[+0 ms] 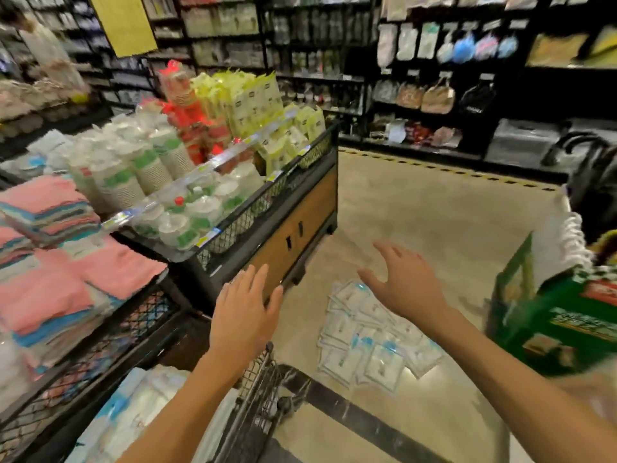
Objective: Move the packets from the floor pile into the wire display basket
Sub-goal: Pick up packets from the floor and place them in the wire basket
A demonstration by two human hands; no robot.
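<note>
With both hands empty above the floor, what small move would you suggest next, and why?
Probably lower the right hand onto the pile of packets just beneath it and grip a few. Both it and the left hand are open and hold nothing, and the packets lie on the floor beside the wire basket.

Both hands (245, 309) (405, 282) empty above floor packets (370, 335).

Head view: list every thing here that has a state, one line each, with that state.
left hand: open, fingers straight, holding nothing
right hand: open, fingers spread, holding nothing, above the packets
packets: lying flat in a loose pile on the floor, untouched
wire display basket: at the lower left, white and blue packs already in it
green carton: standing on the floor at the right, top open
</note>
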